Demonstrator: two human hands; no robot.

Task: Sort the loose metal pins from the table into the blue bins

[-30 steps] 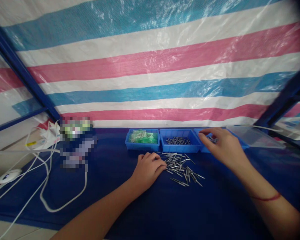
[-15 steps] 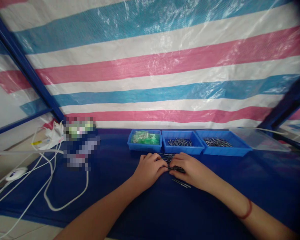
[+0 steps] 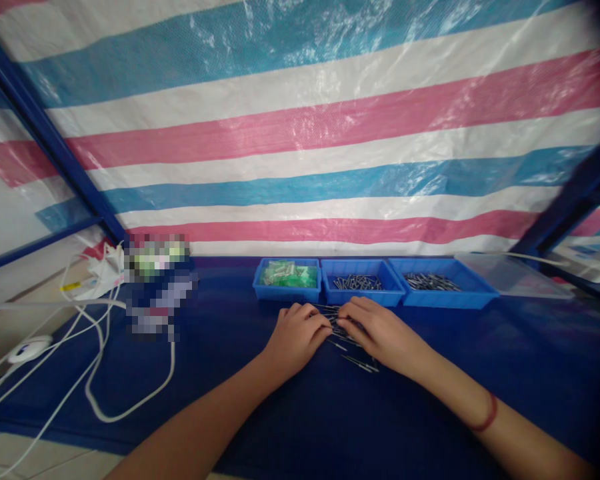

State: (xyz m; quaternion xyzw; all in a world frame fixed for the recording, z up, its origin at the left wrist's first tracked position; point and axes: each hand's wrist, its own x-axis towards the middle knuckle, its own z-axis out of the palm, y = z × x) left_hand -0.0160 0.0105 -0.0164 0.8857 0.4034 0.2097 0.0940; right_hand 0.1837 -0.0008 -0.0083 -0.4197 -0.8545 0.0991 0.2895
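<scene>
Thin dark metal pins with silvery ends, perhaps blind rivets, lie in a loose pile on the blue tabletop, between my two hands. My left hand is at the pile's left side, its fingers curled and its thumb tip against the pins. From the right, my right hand bends over the pile with thumb and fingers closed around some pins. A few stray pins rest just in front, nearer to me. The palms and part of the pile are hidden.
Behind the pile stand three blue bins: one with green packets, a middle bin and a right bin, both holding metal pins. A clear plastic sheet lies at right. White cables and blurred items occupy the left.
My right hand has shifted slightly up and left over the pile, and its fingers uncover more pins. A single pin now lies apart in front of the pile.
</scene>
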